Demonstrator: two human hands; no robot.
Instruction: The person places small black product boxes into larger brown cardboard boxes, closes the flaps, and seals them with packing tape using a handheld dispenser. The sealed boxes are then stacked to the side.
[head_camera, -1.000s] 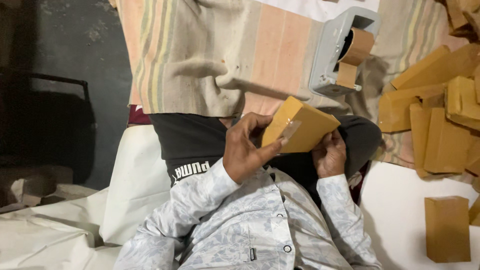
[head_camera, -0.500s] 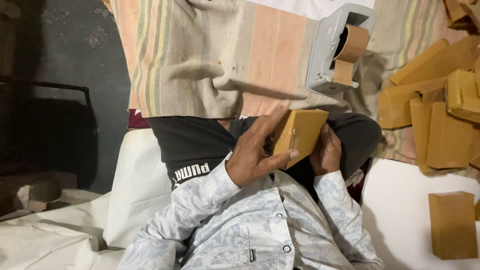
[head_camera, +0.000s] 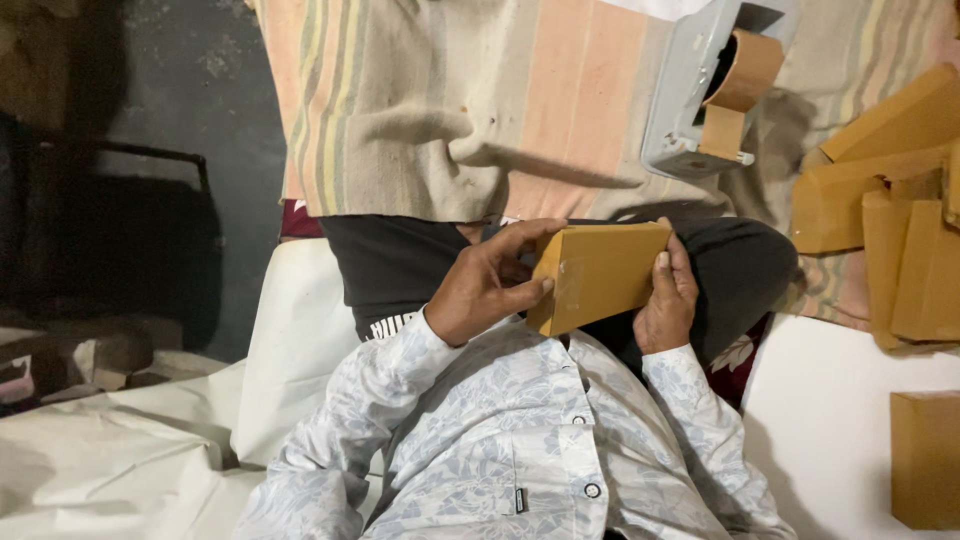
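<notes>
- The left hand (head_camera: 485, 295) grips the flat, yellow-brown cardboard box (head_camera: 600, 275) at its near end, thumb on the lower edge and fingers curled over the top edge.
- The right hand (head_camera: 668, 300) clasps the far end of the same box, with its fingers wrapped over the short side and the palm behind it.
- The box is held off the ground above the lap, over the dark trousers (head_camera: 400, 270) and just in front of the pale, leaf-patterned shirt (head_camera: 500, 440). It is tilted, with one broad face turned towards the camera.
- A faint glossy strip crosses that face. It may be clear tape, but the light is too dim to be sure.
- Judged from the grip, the step in hand is turning and checking a closed box, with both hands sharing the load.
- Any further move calls for one hand to keep a firm pinch while the other lets go, since neither hand is free now.
- A grey tape dispenser (head_camera: 690, 90) with a brown tape roll (head_camera: 745, 70) stands beyond the knees on the striped pink and beige cloth (head_camera: 450, 110), well apart from both hands.
- A loose pile of similar cardboard boxes (head_camera: 880, 190) lies to the right on the cloth.
- One more brown box (head_camera: 925, 460) sits apart on the white sheet (head_camera: 820, 400).
</notes>
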